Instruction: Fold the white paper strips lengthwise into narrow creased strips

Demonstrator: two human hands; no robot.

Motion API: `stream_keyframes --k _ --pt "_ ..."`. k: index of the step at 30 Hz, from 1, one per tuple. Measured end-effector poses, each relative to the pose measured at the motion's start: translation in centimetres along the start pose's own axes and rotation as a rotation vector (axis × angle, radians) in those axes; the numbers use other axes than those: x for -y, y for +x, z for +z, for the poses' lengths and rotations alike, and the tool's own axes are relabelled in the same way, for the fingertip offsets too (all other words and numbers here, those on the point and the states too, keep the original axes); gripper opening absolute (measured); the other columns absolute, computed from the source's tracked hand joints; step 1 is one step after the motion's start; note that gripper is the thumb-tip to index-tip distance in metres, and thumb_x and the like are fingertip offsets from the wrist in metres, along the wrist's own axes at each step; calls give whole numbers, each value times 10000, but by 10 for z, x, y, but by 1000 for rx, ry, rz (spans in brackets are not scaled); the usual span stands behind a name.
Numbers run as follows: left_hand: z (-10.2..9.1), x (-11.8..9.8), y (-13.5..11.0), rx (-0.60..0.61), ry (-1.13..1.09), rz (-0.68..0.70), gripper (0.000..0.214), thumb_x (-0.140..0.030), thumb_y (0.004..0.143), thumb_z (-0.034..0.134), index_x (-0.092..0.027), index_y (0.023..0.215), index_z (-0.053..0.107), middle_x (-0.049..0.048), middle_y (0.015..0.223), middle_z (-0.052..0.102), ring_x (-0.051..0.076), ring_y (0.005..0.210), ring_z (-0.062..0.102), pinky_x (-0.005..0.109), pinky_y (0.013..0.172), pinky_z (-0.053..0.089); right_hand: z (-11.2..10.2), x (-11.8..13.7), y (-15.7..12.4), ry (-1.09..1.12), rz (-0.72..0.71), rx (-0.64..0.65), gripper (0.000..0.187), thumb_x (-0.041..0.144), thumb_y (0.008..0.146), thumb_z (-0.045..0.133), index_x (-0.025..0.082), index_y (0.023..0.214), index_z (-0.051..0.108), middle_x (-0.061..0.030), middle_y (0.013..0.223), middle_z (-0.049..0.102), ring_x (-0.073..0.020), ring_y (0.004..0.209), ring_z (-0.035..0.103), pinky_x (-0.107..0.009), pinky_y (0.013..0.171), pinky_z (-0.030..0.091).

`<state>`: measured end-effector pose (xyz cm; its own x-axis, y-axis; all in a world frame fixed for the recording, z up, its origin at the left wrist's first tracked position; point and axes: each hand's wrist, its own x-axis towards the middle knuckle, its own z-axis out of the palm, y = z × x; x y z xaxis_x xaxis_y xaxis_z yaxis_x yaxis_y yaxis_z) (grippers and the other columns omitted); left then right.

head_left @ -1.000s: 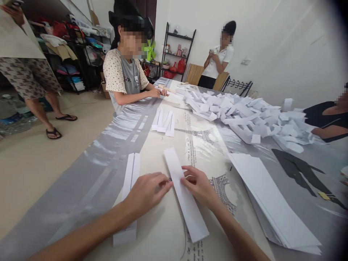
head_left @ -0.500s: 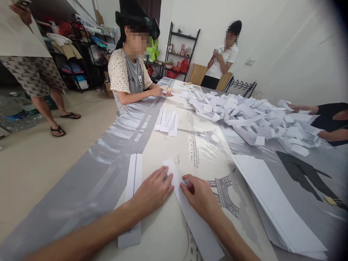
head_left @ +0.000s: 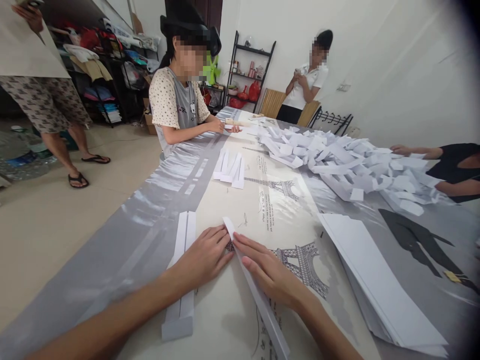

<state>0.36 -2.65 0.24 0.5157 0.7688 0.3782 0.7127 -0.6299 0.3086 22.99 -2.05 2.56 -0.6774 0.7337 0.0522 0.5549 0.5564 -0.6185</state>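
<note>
A long white paper strip (head_left: 258,295) lies lengthwise in front of me on the printed tablecloth (head_left: 270,200), now folded narrow along its length. My right hand (head_left: 268,272) lies flat on it, fingers stretched out and pressing the fold near the far end. My left hand (head_left: 202,260) rests beside the strip's left edge, fingers extended and touching it. A folded strip (head_left: 182,275) lies just left of my left hand.
A stack of flat white sheets (head_left: 378,285) sits at my right. A big heap of folded strips (head_left: 345,162) fills the table's far right. More folded strips (head_left: 229,167) lie mid-table. A seated person (head_left: 180,100) works opposite; two others stand behind; an arm (head_left: 431,152) reaches in at right.
The flat strip has been folded in half lengthwise. My right hand went from pinching its edge to lying flat on the fold; my left hand stayed beside it.
</note>
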Motion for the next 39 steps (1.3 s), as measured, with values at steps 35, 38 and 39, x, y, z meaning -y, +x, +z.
stream_keyframes --k 35,38,39 --pt "20 5 -3 42 416 135 385 -207 1064 377 4 1324 568 257 1419 558 354 1402 466 485 1142 388 31 -4 6 -317 -190 -119 627 109 960 420 170 1580 346 -119 1601 411 -257 1484 385 -493 1201 409" --pt "20 10 -4 20 357 124 418 -236 1075 350 -16 1397 498 242 1487 504 328 1428 440 469 1153 371 31 -5 6 -339 -196 -103 609 108 963 418 134 1569 360 -131 1603 405 -255 1492 369 -478 1210 398" --pt "19 11 -5 27 337 114 420 -249 1079 341 -32 1407 488 228 1490 508 317 1426 445 465 1149 371 30 -5 6 -348 -197 -97 603 108 965 417 120 1565 365 -136 1601 408 -253 1495 364 -473 1213 394"
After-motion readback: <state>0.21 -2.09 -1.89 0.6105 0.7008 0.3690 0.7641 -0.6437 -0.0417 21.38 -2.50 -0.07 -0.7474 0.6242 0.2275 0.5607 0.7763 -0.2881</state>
